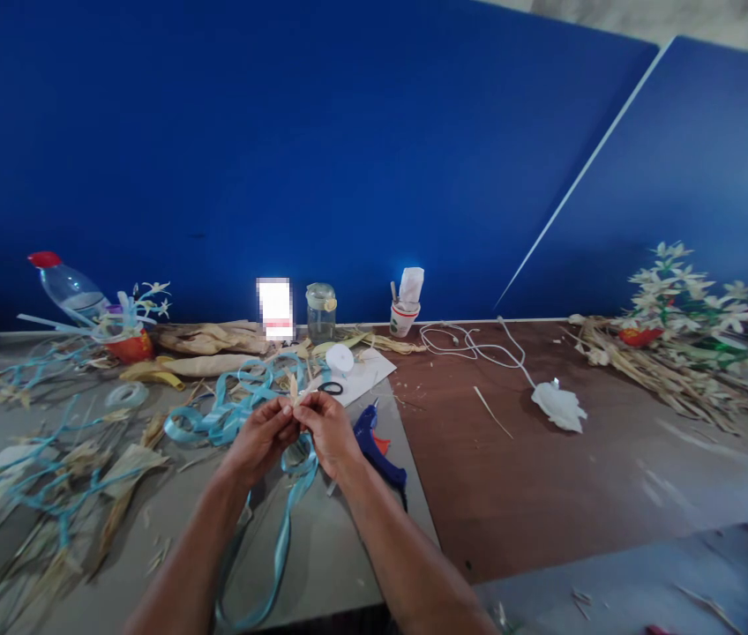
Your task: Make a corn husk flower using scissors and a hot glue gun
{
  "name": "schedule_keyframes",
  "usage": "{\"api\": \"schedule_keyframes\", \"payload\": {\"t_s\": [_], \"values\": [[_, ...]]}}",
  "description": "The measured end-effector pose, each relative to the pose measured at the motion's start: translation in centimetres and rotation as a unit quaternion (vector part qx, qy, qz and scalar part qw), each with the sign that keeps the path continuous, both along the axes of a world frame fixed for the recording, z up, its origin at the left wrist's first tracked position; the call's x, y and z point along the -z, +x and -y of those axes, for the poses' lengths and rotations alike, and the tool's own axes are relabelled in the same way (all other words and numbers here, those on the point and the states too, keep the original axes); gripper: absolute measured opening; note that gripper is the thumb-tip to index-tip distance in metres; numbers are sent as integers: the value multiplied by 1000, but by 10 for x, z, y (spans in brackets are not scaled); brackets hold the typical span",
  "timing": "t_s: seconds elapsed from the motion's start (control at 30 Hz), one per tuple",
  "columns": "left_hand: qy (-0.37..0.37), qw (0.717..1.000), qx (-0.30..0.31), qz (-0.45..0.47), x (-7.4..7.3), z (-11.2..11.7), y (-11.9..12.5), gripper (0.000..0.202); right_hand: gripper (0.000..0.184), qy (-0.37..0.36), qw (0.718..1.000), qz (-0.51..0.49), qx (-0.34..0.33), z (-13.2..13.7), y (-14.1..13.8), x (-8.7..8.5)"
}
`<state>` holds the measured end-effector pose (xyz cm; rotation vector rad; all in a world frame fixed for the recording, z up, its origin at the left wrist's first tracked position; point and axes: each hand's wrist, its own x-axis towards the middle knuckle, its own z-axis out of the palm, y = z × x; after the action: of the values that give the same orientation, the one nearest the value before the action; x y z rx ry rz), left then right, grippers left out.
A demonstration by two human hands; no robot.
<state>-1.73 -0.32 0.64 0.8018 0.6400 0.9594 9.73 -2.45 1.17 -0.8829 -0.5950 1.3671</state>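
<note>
My left hand (261,434) and my right hand (329,428) meet fingertip to fingertip above the grey table (321,547). Both pinch a small pale strip of dried husk (294,390) that sticks up between the fingers. A light blue ribbon (228,410) lies looped on the table under and behind my hands, and one length runs toward me between my forearms. A blue glue gun (374,441) lies just right of my right hand.
Dried husks (208,339), a plastic bottle (70,287), a glass jar (320,310) and a paper cup (404,316) line the blue wall. A white cable (473,344) crosses the brown board. Husk flowers (684,300) pile up at the right.
</note>
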Motion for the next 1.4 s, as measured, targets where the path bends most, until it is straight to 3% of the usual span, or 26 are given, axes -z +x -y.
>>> {"api": "schedule_keyframes", "payload": {"t_s": [0.57,0.83,1.07,1.4], "values": [[40,999,-1,-21,7,0,4,19,16,-48,997,-56,-9,-1,4,4],[-12,1000,-20,7,3,-3,-3,18,16,14,994,-100,-28,2,0,-2],[-17,999,-26,34,-2,0,-4,22,15,28,994,-102,-32,1,1,-1],[13,999,-33,-8,-4,0,0,23,11,25,999,-34,-16,3,-1,0]]}}
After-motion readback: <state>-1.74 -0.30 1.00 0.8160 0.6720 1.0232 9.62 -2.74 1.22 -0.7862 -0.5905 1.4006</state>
